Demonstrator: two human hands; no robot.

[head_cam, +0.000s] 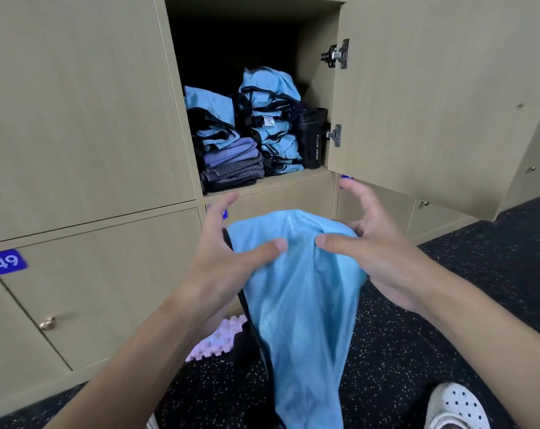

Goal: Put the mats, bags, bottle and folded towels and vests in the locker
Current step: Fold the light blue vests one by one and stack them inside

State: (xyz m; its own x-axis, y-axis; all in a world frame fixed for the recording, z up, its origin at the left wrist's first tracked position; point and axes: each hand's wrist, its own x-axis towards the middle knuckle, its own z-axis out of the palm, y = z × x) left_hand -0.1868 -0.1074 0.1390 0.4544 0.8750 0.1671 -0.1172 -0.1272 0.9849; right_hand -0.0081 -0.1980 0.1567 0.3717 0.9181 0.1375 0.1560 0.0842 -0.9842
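Note:
A light blue mesh vest (pixel 302 292) with dark trim hangs in front of me, below the open locker (pixel 268 181). My left hand (pixel 228 261) pinches its upper left part between thumb and fingers. My right hand (pixel 374 243) holds its upper right part, thumb pressed on the cloth, other fingers spread. Inside the locker lie two stacks of folded blue vests (pixel 271 119), folded purple and grey towels (pixel 231 162) at the lower left, and a black sport bottle (pixel 313 134) standing at the right.
The locker door (pixel 432 103) stands open to the right with two metal hinges. Closed lockers surround it, one numbered 49 (pixel 5 261). A pale pink knobbed mat (pixel 219 339) and a dark object lie on the speckled black floor. A white shoe (pixel 454 407) shows at the bottom right.

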